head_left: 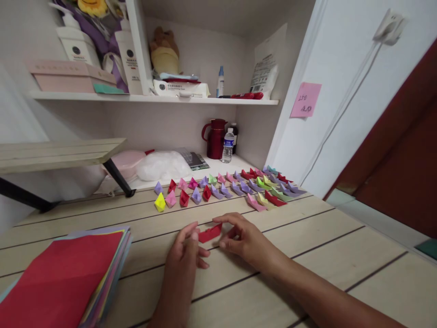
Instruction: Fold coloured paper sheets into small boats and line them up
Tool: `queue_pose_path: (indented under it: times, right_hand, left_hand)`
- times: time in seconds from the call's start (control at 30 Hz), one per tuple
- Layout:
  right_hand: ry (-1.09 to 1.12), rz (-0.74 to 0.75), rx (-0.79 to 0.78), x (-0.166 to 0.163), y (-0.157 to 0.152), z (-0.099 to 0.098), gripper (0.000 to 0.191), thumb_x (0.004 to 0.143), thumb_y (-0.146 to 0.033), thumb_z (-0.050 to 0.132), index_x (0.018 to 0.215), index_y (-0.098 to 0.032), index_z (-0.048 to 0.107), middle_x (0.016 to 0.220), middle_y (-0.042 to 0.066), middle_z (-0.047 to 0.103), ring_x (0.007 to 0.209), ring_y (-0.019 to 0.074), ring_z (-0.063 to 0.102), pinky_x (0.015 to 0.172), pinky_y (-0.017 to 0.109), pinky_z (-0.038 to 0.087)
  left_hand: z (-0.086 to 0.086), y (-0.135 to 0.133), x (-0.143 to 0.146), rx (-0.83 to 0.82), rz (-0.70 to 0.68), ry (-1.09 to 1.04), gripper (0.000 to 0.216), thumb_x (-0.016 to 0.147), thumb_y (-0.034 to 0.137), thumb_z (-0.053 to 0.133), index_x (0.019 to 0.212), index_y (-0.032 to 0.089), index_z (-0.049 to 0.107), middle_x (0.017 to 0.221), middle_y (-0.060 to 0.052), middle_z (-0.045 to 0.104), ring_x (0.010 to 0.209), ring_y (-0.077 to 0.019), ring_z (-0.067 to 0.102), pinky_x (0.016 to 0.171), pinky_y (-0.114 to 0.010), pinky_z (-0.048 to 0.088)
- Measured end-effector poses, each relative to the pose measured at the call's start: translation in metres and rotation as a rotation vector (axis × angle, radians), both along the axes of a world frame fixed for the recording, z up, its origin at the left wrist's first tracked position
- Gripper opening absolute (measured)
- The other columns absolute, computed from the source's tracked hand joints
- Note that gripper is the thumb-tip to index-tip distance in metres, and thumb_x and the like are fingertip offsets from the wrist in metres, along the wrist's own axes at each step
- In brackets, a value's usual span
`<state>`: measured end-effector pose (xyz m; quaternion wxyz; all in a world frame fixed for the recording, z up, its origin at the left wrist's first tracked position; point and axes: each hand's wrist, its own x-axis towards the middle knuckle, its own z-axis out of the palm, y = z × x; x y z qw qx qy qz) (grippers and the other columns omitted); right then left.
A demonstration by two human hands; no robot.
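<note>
A small red folded paper (210, 233), flat-sided like the paper boats behind it, is between my two hands above the striped wooden tabletop. My left hand (186, 248) pinches its left end with thumb and index finger, the lower fingers loosely curled. At the other end, my right hand (241, 234) has the index fingertip on the upper corner and the thumb lower down, in a loose grip. Beyond the hands stand rows of small folded paper boats (184, 198) in red, pink, purple, yellow and green.
A stack of coloured paper (64, 273), red on top, lies at the left. Behind the boats are a clear plastic bag (164, 166), a dark red jug (215, 139) and a water bottle (227, 146). A raised wooden stand (61, 154) is at the left.
</note>
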<state>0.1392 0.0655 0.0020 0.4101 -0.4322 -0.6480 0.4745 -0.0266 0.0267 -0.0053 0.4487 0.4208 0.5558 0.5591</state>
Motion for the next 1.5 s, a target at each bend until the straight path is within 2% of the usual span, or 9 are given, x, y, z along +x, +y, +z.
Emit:
queue_pose_path:
  times: [0.1, 0.23, 0.33, 0.6, 0.87, 1.07, 1.17, 1.37, 1.5]
  right_hand:
    - [-0.202, -0.042, 0.127, 0.009, 0.006, 0.002, 0.043, 0.070, -0.014, 0.071, 0.111, -0.027, 0.068, 0.112, 0.003, 0.052, 0.072, 0.0123, 0.057, 0.073, 0.031, 0.050]
    - [-0.298, -0.077, 0.180, 0.014, 0.014, -0.002, 0.044, 0.075, -0.011, 0.066, 0.116, -0.027, 0.063, 0.111, 0.003, 0.050, 0.075, 0.0131, 0.058, 0.077, 0.031, 0.051]
    - [-0.298, -0.069, 0.207, 0.013, 0.016, -0.006, 0.045, 0.074, -0.009, 0.066, 0.115, -0.027, 0.062, 0.113, 0.003, 0.049, 0.081, 0.0142, 0.059, 0.080, 0.031, 0.050]
    - [-0.327, -0.042, 0.266, 0.009, 0.016, -0.008, 0.025, 0.072, -0.003, 0.065, 0.087, -0.022, 0.062, 0.102, 0.002, 0.053, 0.076, 0.0136, 0.057, 0.076, 0.030, 0.048]
    - [-0.295, 0.052, 0.313, 0.005, 0.012, -0.009, 0.023, 0.070, 0.003, 0.062, 0.070, -0.020, 0.056, 0.084, -0.001, 0.056, 0.078, 0.0146, 0.057, 0.074, 0.025, 0.046]
    - [-0.293, 0.048, 0.297, 0.005, 0.009, -0.012, 0.049, 0.071, 0.001, 0.063, 0.110, -0.028, 0.061, 0.111, 0.002, 0.049, 0.072, 0.0111, 0.056, 0.073, 0.027, 0.049]
    - [-0.319, 0.054, 0.289, 0.004, 0.009, -0.010, 0.049, 0.071, 0.000, 0.063, 0.111, -0.029, 0.063, 0.115, 0.003, 0.049, 0.075, 0.0118, 0.056, 0.076, 0.027, 0.049]
    - [-0.399, 0.006, 0.225, 0.006, 0.009, 0.004, 0.027, 0.093, -0.026, 0.052, 0.120, -0.023, 0.059, 0.078, 0.000, 0.064, 0.073, 0.0176, 0.060, 0.069, 0.028, 0.045]
    - [-0.469, -0.056, 0.214, 0.007, 0.009, 0.006, 0.032, 0.098, -0.038, 0.042, 0.116, -0.022, 0.063, 0.071, 0.001, 0.066, 0.072, 0.0201, 0.061, 0.067, 0.029, 0.041]
  left_hand:
    - [-0.001, -0.003, -0.001, 0.025, 0.088, 0.160, 0.046, 0.079, 0.050, 0.055, 0.108, 0.016, 0.065, 0.064, -0.001, 0.061, 0.050, -0.0154, 0.057, 0.044, -0.026, 0.043]
    - [-0.001, 0.001, -0.016, 0.111, 0.214, 0.401, 0.031, 0.077, 0.036, 0.052, 0.095, 0.019, 0.069, 0.104, -0.008, 0.058, 0.068, -0.0167, 0.060, 0.066, -0.036, 0.051]
    - [-0.004, 0.009, -0.028, 0.134, 0.275, 0.531, 0.036, 0.075, 0.029, 0.049, 0.103, 0.015, 0.066, 0.112, -0.011, 0.049, 0.077, -0.0198, 0.059, 0.076, -0.042, 0.051]
    - [-0.016, 0.011, -0.026, 0.233, -0.009, 0.798, 0.038, 0.072, 0.012, 0.055, 0.107, 0.022, 0.066, 0.107, -0.006, 0.067, 0.107, -0.0288, 0.057, 0.098, -0.048, 0.041]
    - [-0.019, 0.016, -0.026, 0.261, -0.116, 0.883, 0.027, 0.073, 0.007, 0.054, 0.092, 0.023, 0.062, 0.096, -0.004, 0.068, 0.095, -0.0242, 0.060, 0.086, -0.042, 0.046]
    - [-0.018, 0.013, -0.025, 0.288, -0.141, 0.912, 0.021, 0.074, 0.009, 0.054, 0.086, 0.024, 0.061, 0.093, -0.002, 0.065, 0.092, -0.0217, 0.061, 0.080, -0.036, 0.047]
    - [-0.015, 0.011, -0.023, 0.315, -0.164, 0.922, 0.020, 0.074, 0.007, 0.053, 0.082, 0.024, 0.060, 0.092, -0.002, 0.063, 0.090, -0.0201, 0.061, 0.077, -0.033, 0.048]
    - [-0.012, 0.009, -0.018, 0.345, -0.178, 0.952, 0.022, 0.076, 0.006, 0.053, 0.082, 0.024, 0.064, 0.091, -0.003, 0.058, 0.087, -0.0192, 0.060, 0.079, -0.034, 0.048]
    - [-0.014, 0.007, -0.017, 0.383, -0.207, 0.978, 0.023, 0.080, 0.008, 0.051, 0.084, 0.023, 0.067, 0.091, -0.003, 0.057, 0.085, -0.0186, 0.060, 0.078, -0.033, 0.047]
